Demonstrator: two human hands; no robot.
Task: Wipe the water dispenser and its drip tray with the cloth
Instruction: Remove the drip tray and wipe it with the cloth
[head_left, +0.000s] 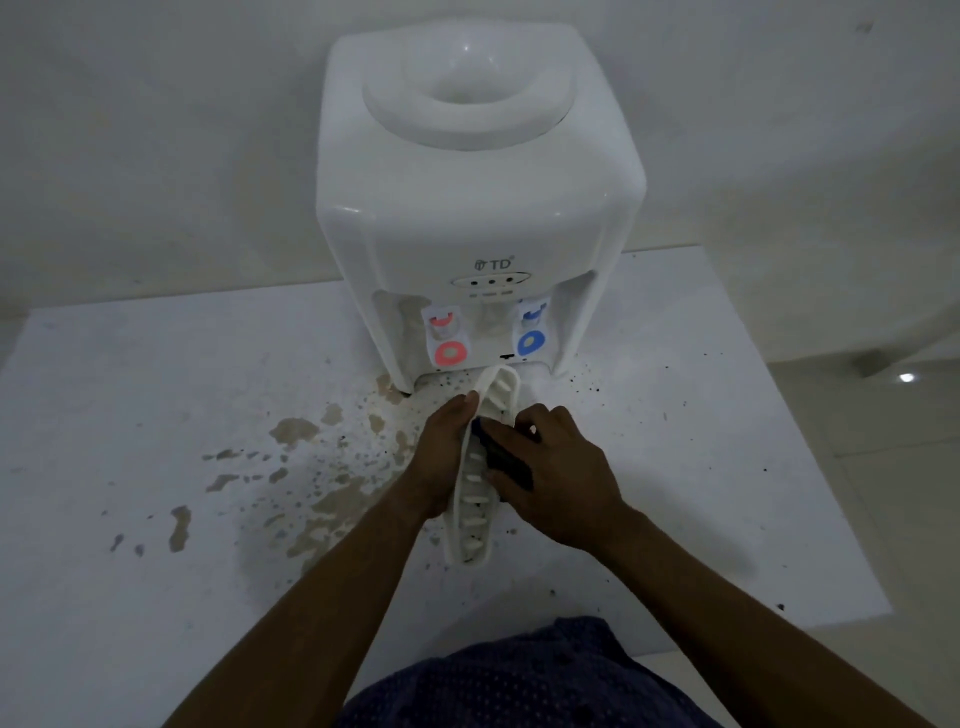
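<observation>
Left hand (441, 457): grip clasps drip tray (474, 512), tilted on edge, frame centre.
Right hand (561, 483): grip clenches dark cloth (506, 460) against tray's slots.

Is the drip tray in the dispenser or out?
Out: left hand holds drip tray tilted on edge before the water dispenser.

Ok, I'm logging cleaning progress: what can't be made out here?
Head view only.
The dark blue cloth: mostly covered by the right hand.
The white slotted plastic drip tray: far face turned away, behind the left hand.
The white plastic water dispenser: panel lettering under its lights too small and blurred.
</observation>
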